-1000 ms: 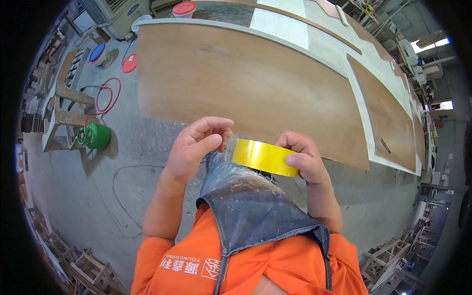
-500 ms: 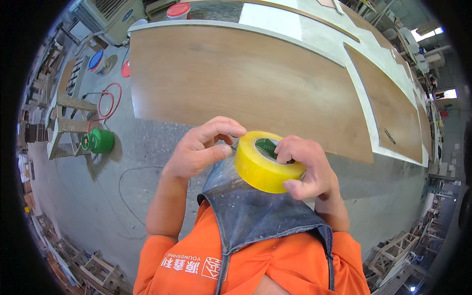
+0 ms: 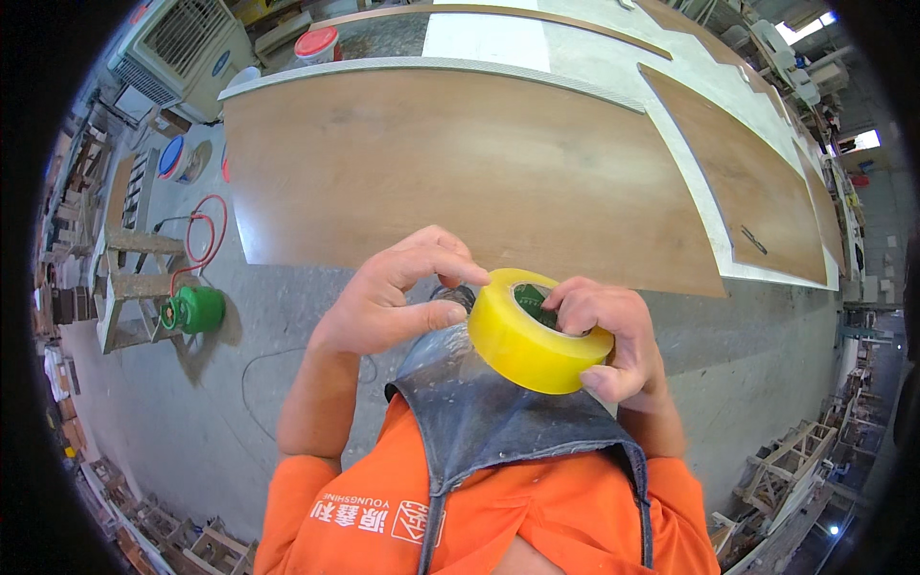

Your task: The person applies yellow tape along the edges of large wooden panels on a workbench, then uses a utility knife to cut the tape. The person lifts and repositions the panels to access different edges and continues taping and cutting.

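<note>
A wide roll of yellow packing tape (image 3: 537, 356) is held tilted in front of my chest. My right hand (image 3: 613, 331) grips it, fingers hooked into the core and thumb pressed against the outer side. The green lining of the core (image 3: 530, 299) shows between the fingers. At the roll's upper left edge, my left hand (image 3: 402, 287) touches it with the tip of the index finger. The left thumb stretches out below, apart from the index finger, and that hand grips nothing. A loose tape end cannot be made out.
Ahead lies a large brown wood-grain panel (image 3: 450, 172); a second one (image 3: 733, 168) at right carries a small dark tool (image 3: 754, 240). At left are a green gas cylinder (image 3: 196, 310) with red hose, a wooden stool (image 3: 125, 278), lidded buckets (image 3: 317, 45) and an air cooler (image 3: 182, 48).
The roll and my right hand have moved slightly right and down in the picture. My left index finger is straighter along the roll's edge. The brown panel's near edge now appears lower at left.
</note>
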Demonstrator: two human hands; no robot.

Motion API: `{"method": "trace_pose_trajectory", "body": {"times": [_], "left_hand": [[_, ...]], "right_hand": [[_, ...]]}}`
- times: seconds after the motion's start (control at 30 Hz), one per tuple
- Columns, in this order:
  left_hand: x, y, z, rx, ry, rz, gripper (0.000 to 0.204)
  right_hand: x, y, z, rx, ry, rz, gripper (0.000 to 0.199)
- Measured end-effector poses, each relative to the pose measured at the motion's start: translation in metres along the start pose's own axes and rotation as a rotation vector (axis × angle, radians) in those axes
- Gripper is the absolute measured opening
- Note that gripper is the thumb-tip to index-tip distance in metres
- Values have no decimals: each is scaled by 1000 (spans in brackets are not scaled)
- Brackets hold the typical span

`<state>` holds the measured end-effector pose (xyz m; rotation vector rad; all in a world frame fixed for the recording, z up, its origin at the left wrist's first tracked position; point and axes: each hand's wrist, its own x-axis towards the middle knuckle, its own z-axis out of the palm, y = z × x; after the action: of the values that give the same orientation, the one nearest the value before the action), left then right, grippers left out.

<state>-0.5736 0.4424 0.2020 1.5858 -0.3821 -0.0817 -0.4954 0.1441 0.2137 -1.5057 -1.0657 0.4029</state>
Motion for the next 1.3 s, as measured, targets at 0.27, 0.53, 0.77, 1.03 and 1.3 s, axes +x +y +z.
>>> {"method": "trace_pose_trajectory", "body": {"times": [0.27, 0.53, 0.77, 1.03, 1.3], "left_hand": [[23, -7, 21, -28, -82, 29, 82], [24, -18, 56, -220, 127, -210, 53], [10, -2, 32, 7, 293, -199, 47], [4, 8, 28, -64, 361, -353, 52], [2, 14, 30, -84, 335, -366, 52]], "right_hand": [[-24, 28, 15, 802, 301, 75, 39], [-35, 53, 19, 1034, 520, 216, 63], [-11, 28, -15, 424, 442, 149, 62], [27, -36, -10, -630, 180, -27, 46], [26, -27, -12, -673, 143, -36, 27]]}}
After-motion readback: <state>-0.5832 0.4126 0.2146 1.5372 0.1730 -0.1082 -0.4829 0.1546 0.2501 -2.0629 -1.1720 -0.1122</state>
